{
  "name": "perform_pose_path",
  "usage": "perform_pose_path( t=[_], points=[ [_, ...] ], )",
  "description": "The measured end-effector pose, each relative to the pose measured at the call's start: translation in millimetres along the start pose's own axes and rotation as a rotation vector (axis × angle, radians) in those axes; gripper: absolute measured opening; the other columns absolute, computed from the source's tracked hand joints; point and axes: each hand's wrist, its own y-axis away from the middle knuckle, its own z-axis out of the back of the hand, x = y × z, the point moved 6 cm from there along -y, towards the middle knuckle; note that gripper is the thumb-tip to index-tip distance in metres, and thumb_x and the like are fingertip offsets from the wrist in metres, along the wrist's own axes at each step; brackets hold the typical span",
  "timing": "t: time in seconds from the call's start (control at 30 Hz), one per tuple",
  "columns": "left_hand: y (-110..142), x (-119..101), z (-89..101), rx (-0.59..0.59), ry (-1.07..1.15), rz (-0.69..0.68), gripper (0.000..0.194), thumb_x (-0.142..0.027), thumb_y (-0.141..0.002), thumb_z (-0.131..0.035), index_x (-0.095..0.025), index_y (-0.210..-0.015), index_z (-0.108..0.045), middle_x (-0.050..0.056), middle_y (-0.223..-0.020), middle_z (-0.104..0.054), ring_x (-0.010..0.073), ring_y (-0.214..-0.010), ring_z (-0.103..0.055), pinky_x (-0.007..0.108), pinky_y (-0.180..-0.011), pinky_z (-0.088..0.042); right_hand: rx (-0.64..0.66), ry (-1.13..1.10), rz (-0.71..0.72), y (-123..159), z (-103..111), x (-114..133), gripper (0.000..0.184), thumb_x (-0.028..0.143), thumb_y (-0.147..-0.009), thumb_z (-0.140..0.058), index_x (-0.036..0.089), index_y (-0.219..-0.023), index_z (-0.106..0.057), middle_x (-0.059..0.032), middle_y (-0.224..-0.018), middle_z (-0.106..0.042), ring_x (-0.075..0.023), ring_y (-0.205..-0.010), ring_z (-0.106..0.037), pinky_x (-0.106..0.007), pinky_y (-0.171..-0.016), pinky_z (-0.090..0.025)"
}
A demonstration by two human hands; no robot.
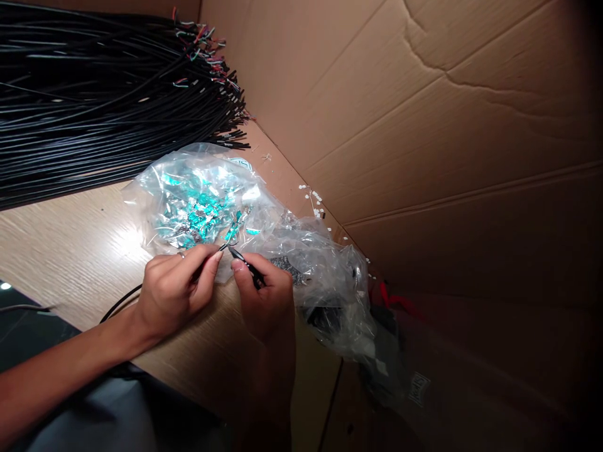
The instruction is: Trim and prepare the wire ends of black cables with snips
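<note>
The left hand (174,295) pinches a thin wire (221,248) closed; the right hand (266,301) grips a black cable (247,267) tightly, just above a crinkly plastic bag (311,242).

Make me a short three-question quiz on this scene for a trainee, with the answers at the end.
1. Which hand wears the ring?
2. What colour are the shiny pieces inside the clear plastic bag?
3. True or false: the right hand pinches a thin black piece.

Key: 1. left hand; 2. teal; 3. true.
</note>
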Motion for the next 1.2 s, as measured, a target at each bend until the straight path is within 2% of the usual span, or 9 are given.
perform_pose_path(
  t=[0.17, 0.27, 0.43, 0.57, 0.83, 1.2],
  points=[
    [-5, 9, -0.1, 0.077, 0.16, 0.227, 0.013, -0.02, -0.099, -0.064, -0.018, -0.087, -0.068, -0.007, -0.057, -0.056, 0.0062, -0.043, -0.045, 0.021, -0.049, -0.036, -0.113, 0.001, -0.006, -1, 1, -3, 0.025, 0.036, -0.101, -0.062, 0.017, -0.1, -0.079, 0.0018, -0.074, -0.067, -0.0123, -0.065, -0.055, -0.023, -0.063, -0.045],
    [-5, 16, -0.9, 0.139, 0.241, 0.367, 0.017, -0.025, -0.1, -0.064, -0.018, -0.085, -0.067, -0.008, -0.057, -0.05, 0.0057, -0.044, -0.04, 0.021, -0.047, -0.032, -0.119, -0.015, 0.003, -1, -3, -4, 0.024, 0.035, -0.099, -0.064, 0.018, -0.104, -0.08, 0.0018, -0.074, -0.07, -0.0128, -0.064, -0.059, -0.023, -0.063, -0.047],
    [-3, 24, -3.5, 0.22, 0.377, 0.516, 0.023, -0.032, -0.101, -0.062, -0.018, -0.084, -0.067, -0.006, -0.062, -0.049, 0.007, -0.049, -0.038, 0.022, -0.047, -0.03, -0.103, -0.072, 0.032, -5, -8, -2, 0.026, 0.032, -0.098, -0.065, 0.02, -0.116, -0.081, -0.0023, -0.099, -0.081, -0.0183, -0.085, -0.074, -0.025, -0.079, -0.056],
    [-3, 27, -6.6, 0.251, 0.456, 0.606, 0.026, -0.036, -0.1, -0.062, -0.018, -0.084, -0.067, -0.005, -0.063, -0.049, 0.0074, -0.048, -0.037, 0.023, -0.045, -0.028, -0.091, -0.092, 0.002, -6, -11, -4, 0.027, 0.031, -0.098, -0.066, 0.022, -0.119, -0.081, -0.0022, -0.104, -0.082, -0.02, -0.09, -0.077, -0.027, -0.083, -0.059],
    [-12, 26, -7.6, 0.235, 0.607, 0.691, 0.027, -0.036, -0.096, -0.065, -0.015, -0.078, -0.069, -0.003, -0.063, -0.053, 0.0083, -0.053, -0.045, 0.019, -0.044, -0.029, -0.07, -0.174, -0.044, -7, -14, -7, 0.025, 0.032, -0.1, -0.066, 0.022, -0.116, -0.083, -0.0017, -0.108, -0.083, -0.0213, -0.098, -0.077, -0.028, -0.087, -0.059],
    [-17, 30, -14.0, 0.27, 0.675, 0.767, 0.033, -0.041, -0.09, -0.069, -0.014, -0.072, -0.067, -0.002, -0.061, -0.052, 0.009, -0.054, -0.044, 0.019, -0.046, -0.032, -0.008, -0.193, -0.081, -16, -17, -12, 0.025, 0.032, -0.099, -0.066, 0.023, -0.113, -0.084, -0.0018, -0.111, -0.083, -0.0215, -0.099, -0.077, -0.028, -0.088, -0.059]
  ],
)
